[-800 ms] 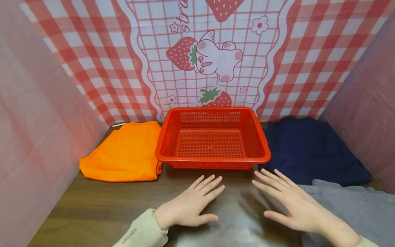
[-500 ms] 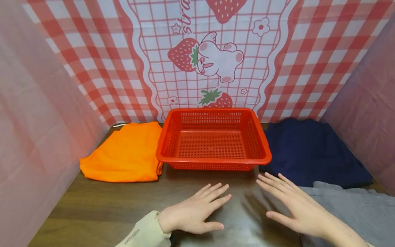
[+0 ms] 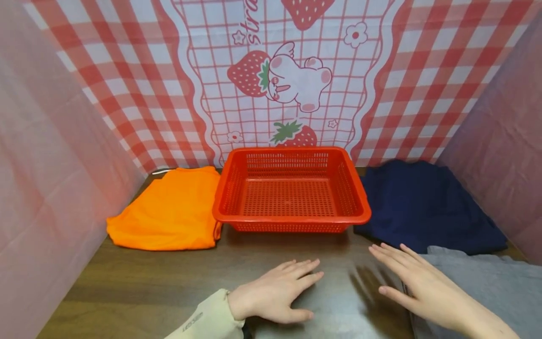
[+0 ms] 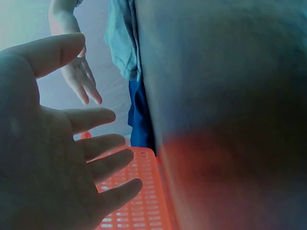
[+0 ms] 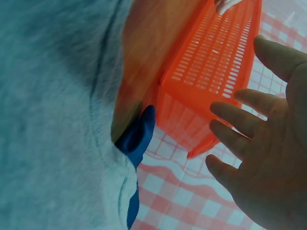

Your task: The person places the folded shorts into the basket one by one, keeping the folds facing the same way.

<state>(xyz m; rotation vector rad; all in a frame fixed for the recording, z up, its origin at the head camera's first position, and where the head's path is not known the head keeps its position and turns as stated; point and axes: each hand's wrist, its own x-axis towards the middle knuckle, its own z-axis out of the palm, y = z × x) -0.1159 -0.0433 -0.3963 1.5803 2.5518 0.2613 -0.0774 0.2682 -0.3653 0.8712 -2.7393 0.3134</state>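
Observation:
My left hand hovers over the table in front of a red plastic basket, fingers spread and holding nothing. To its right, my right hand hangs above the table beside the folded grey cloth, its fingers also extended and holding nothing. The basket is empty, with perforated walls and floor. In the left wrist view, the fingers overlap the basket's side. In the right wrist view, the grey cloth fills the left side, with the spread right hand across from it.
Folded orange cloth lies left of the basket, and folded navy cloth lies to its right, behind the grey one. A red-checked strawberry curtain stands at the back. Pink fabric walls enclose both sides of the wooden table.
Both hands have moved right and slightly back toward the body, fingers still spread. Basket and cloths have stayed in place; the head view shifts slightly.

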